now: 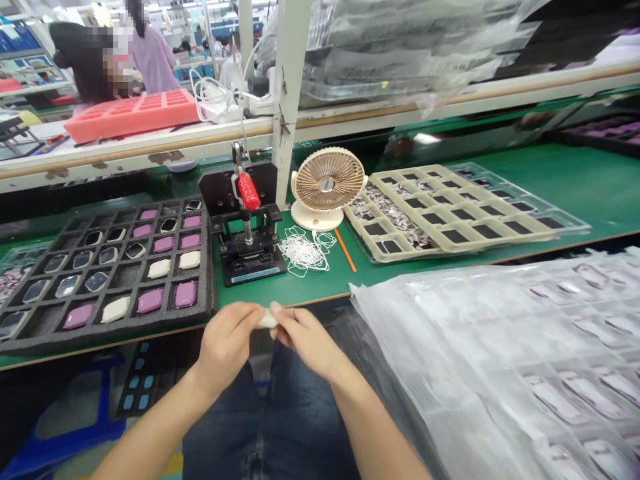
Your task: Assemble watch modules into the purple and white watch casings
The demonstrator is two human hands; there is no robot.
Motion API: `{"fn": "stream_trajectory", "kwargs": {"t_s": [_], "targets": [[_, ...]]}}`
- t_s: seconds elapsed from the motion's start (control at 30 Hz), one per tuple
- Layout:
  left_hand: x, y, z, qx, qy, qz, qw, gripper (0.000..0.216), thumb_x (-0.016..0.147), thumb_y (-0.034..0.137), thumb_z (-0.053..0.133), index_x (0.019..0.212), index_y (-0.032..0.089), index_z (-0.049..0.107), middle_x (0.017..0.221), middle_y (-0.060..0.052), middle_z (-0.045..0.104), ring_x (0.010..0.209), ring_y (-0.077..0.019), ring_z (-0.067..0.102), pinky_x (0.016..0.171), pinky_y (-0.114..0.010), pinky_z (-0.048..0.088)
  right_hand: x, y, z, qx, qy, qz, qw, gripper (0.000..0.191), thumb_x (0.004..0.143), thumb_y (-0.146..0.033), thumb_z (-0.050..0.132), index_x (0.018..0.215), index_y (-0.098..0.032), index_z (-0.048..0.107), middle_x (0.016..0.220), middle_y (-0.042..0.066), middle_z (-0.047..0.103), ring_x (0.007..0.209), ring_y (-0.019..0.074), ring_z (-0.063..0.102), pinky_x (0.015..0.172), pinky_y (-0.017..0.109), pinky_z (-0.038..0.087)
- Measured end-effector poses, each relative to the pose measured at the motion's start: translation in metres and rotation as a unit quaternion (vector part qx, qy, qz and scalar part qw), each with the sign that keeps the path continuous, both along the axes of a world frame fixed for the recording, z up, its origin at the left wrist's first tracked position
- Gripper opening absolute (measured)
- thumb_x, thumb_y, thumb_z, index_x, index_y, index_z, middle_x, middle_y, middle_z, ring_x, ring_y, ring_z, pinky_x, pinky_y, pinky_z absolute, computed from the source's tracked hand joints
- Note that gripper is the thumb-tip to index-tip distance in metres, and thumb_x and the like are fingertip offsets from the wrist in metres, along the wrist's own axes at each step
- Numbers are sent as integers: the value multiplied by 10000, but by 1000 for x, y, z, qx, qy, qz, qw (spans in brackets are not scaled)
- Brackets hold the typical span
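Note:
In front of the bench edge, over my lap, a small cream watch case [268, 320] is pinched between both hands. My left hand [227, 343] is closed on its left side. My right hand [306, 337], with a ring on one finger, grips the right side; the fingers cover much of the piece. To the left lies a dark foam tray [213, 293] with purple cases [186, 294], cream cases [116, 309] and dark-faced pieces [67, 285] in its pockets. A black toggle press [249, 250] with a red handle [249, 191] stands just beyond my hands.
A small fan [329, 183], a heap of white loops [304, 252] and an orange stick [346, 251] lie past the press. Beige compartment trays [453, 212] sit to the right. Stacked plastic-wrapped trays [480, 333] fill the near right. Overhead runs a shelf [200, 145].

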State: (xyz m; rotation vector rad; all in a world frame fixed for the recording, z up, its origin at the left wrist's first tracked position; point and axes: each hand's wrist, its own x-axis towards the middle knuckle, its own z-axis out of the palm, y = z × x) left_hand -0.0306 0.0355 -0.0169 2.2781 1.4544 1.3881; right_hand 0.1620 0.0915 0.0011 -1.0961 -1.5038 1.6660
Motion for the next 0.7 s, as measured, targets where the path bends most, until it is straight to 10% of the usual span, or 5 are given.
{"fn": "stream_trajectory", "kwargs": {"t_s": [0.13, 0.27, 0.4, 0.7], "targets": [[11, 43, 1, 10, -29, 67, 997, 266, 1014, 134, 591, 1167, 256, 772, 1116, -82, 801, 1096, -261, 736, 1046, -470, 574, -9, 54, 54, 351, -61, -210, 910, 305, 1042, -437, 590, 1017, -206, 788, 1003, 56, 783, 875, 206, 716, 715, 288, 552], [18, 70, -14, 1, -37, 93, 995, 242, 1023, 148, 580, 1176, 220, 751, 1218, -108, 790, 1220, -292, 703, 1103, -533, 543, -30, 95, 103, 556, -4, -118, 823, 431, 1024, -273, 642, 1455, -262, 622, 1535, 23, 599, 1319, 225, 644, 1023, 333, 594], [18, 75, -26, -21, -29, 99, 994, 255, 1007, 132, 591, 1184, 221, 750, 1192, -111, 806, 1227, -314, 716, 1090, -557, 556, -47, 113, 115, 619, -11, -56, 784, 363, 1079, -172, 506, 1397, -263, 654, 1499, -13, 632, 1376, 181, 616, 1118, 332, 564], [18, 73, -26, -34, -45, 100, 993, 275, 990, 116, 593, 1177, 228, 761, 1174, -100, 812, 1218, -312, 727, 1140, -559, 520, -55, 112, 142, 600, -8, -220, 769, 267, 1112, -335, 512, 1212, -202, 721, 1189, 31, 767, 1120, 202, 736, 991, 348, 594]]}}
